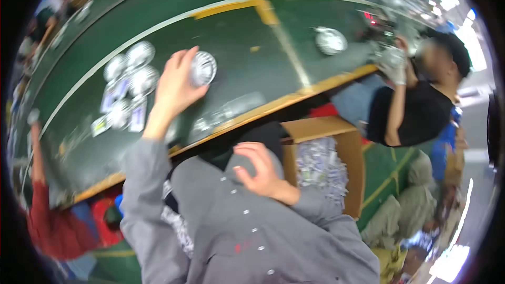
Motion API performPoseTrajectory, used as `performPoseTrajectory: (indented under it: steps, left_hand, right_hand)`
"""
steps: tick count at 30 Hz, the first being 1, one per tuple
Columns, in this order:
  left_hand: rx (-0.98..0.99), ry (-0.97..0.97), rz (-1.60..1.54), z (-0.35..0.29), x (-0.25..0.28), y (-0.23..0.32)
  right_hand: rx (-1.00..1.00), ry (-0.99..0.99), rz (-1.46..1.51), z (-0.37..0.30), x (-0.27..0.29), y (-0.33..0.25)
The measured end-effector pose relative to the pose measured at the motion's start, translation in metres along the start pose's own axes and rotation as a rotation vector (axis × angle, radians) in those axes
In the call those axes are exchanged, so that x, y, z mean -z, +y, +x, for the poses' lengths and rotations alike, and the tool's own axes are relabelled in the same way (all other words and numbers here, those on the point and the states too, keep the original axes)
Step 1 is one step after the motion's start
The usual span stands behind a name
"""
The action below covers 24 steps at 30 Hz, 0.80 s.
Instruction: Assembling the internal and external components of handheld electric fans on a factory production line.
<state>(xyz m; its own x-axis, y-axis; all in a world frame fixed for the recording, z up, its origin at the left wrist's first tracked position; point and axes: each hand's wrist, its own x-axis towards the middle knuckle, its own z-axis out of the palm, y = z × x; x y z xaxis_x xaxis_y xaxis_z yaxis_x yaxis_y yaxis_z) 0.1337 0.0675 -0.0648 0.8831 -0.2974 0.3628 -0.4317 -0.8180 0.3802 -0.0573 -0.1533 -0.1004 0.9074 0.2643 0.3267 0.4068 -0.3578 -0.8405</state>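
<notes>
My left hand (176, 84) reaches over the green work table, its fingers and thumb curved around the edge of a round silver piece (204, 69) with a patterned face. What exactly that piece is does not show. To the left of this hand lies a cluster of similar shiny round pieces (143, 80), with white and purple cards (138, 115) among them. My right hand (261, 172) hovers over my lap, fingers loosely bent and thumb apart, with nothing in it. Farther right on the table is another shiny round piece (331, 41).
A cardboard box (355, 165) full of small white and purple paper pieces (321, 168) stands by my right side. Clear plastic (231, 110) lies near the table's wooden edge (273, 109). One co-worker (405, 100) sits at right, another in a red sleeve (44, 215) at left.
</notes>
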Motion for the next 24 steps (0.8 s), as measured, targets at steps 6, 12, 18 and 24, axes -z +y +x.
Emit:
performPoseTrajectory:
  steps: [6,12,18,24]
  left_hand:
    - [-0.343,-0.039,-0.565,-0.018,0.049,0.105]
    - [-0.291,0.102,-0.905,-0.04,0.031,0.098]
    - [0.599,0.475,-1.526,-0.124,-0.008,0.065]
    - [0.253,0.192,-0.798,-0.127,-0.015,0.099]
  right_hand:
    - [-0.001,0.348,-0.497,0.04,0.052,0.003]
    - [-0.275,-0.022,0.339,0.043,0.057,-0.002]
    - [-0.419,0.14,1.322,0.044,0.046,-0.001]
    - [-0.334,-0.108,1.428,0.053,0.056,0.001]
